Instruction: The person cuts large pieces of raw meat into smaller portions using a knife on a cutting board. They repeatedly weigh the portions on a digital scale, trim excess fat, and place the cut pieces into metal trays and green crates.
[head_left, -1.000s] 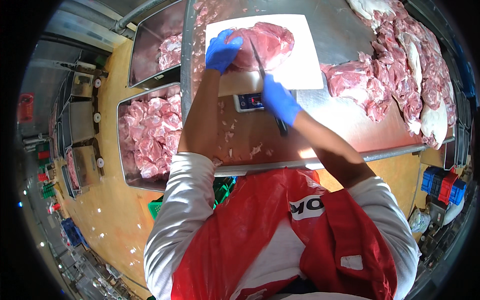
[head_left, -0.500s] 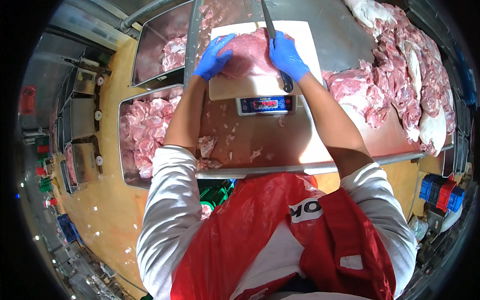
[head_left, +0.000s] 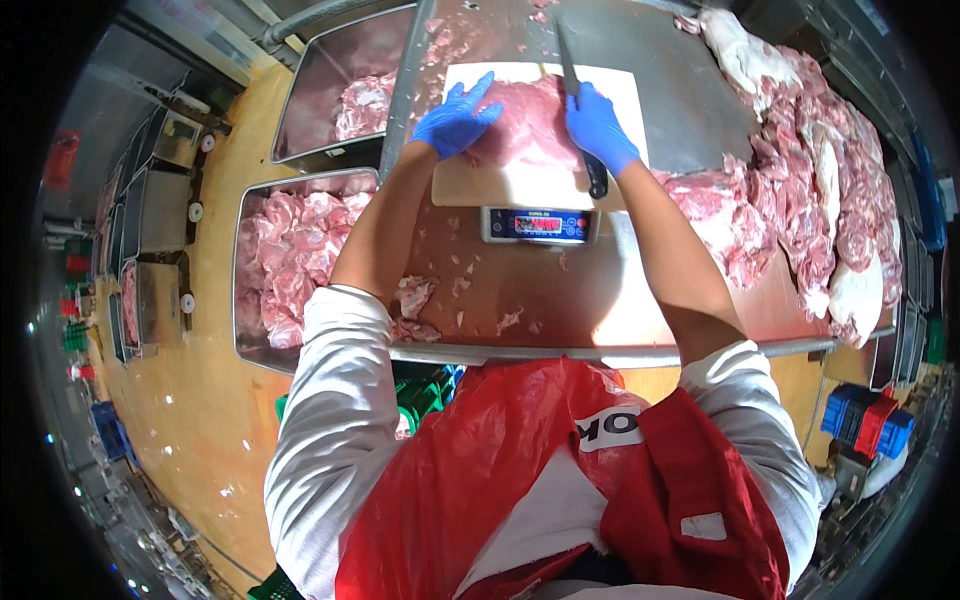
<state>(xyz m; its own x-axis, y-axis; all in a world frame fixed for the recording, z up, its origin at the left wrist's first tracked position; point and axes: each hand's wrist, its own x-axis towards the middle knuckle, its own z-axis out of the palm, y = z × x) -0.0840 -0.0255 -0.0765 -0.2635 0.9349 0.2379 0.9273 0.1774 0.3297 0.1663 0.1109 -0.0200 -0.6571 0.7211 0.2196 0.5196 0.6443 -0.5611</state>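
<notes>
The grey metal surface (head_left: 690, 120) carries a compact scale (head_left: 538, 226) with a blue front panel. Raw meat (head_left: 840, 170) lies heaped along its right side, and small meat scraps (head_left: 413, 295) are scattered at the left.

hands (head_left: 600, 125): blue-gloved; meat (head_left: 525, 122): pink; knife handle (head_left: 597, 178): black; board (head_left: 500, 190): white; apron (head_left: 450, 480): red

Black letters mark the white clothing patch (head_left: 608, 428), small print the scale's panel (head_left: 540, 226).

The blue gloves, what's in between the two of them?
In the head view, pink meat on a white board lies between the left hand and the right hand, which also holds a knife.
</notes>
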